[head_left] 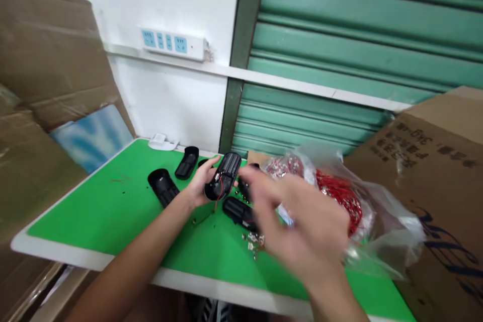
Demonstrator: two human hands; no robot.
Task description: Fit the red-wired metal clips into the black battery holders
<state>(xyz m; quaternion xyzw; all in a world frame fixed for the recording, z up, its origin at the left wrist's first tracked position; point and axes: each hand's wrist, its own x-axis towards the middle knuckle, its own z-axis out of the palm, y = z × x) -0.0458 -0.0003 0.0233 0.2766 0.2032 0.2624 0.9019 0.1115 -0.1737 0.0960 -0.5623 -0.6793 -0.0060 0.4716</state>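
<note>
Cataloguing from centre frame outward, we list the following.

Item 1: left hand [199, 183], centre of the frame, fingers curled around a black housing [223, 176] held tilted above the green table [105, 211]. Ribbed inside of the housing faces up; a thin red wire [219, 192] hangs from its lower end.

Item 2: right hand [302, 226], lower centre-right, badly blurred. Fingers look spread and loose, nothing visibly gripped, though we cannot tell for certain. It sits in front of the plastic bag [377, 211] and just right of the held housing.

Item 3: plastic bag, clear and crumpled, right of centre on the table, packed with red wires [337, 193].

Item 4: loose black shells on the table. One [163, 187] left of our left hand, one [187, 162] behind it toward the wall, one [237, 211] below the held housing.

Item 5: small metal parts [253, 242], scattered just beneath that last shell, too small for us to identify.

Item 6: cardboard boxes, one [433, 161] at the right edge with printed lettering, another [45, 60] at upper left.

Item 7: white power strip [171, 43] on the wall, upper left of centre; green roller shutter [358, 35] across the upper right.
</note>
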